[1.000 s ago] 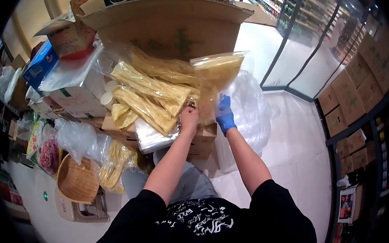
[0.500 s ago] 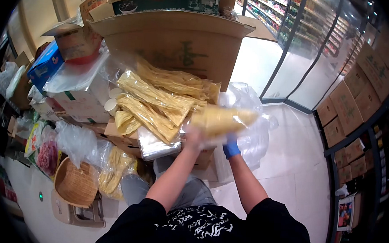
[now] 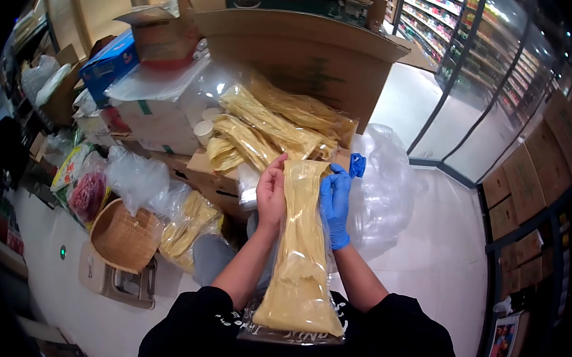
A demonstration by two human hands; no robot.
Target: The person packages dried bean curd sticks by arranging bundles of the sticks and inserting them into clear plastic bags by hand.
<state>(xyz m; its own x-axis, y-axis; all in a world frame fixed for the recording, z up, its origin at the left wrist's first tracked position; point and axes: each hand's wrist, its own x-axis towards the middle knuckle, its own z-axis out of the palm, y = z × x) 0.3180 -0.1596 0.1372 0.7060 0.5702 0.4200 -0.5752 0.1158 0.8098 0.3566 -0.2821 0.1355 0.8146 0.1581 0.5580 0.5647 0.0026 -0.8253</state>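
Observation:
A clear plastic bag of flat yellow dried sticks lies lengthwise in front of my chest, its far end between my two hands. My left hand, bare, grips its left edge near the top. On the right edge is my right hand, in a blue glove, with its fingers bent round the bag. Just beyond them, more bags of yellow sticks lie piled before a large cardboard box. Part of a clear plastic packet shows left of my left hand.
A wicker basket rests on a beige stool at the lower left. Clear plastic bags stand on the floor to the right. Stacked cartons line the right side, near glass doors.
The bag in my hands has swung from sideways to lengthwise and come closer to my chest. The view has shifted, moving the pile rightward in the frame.

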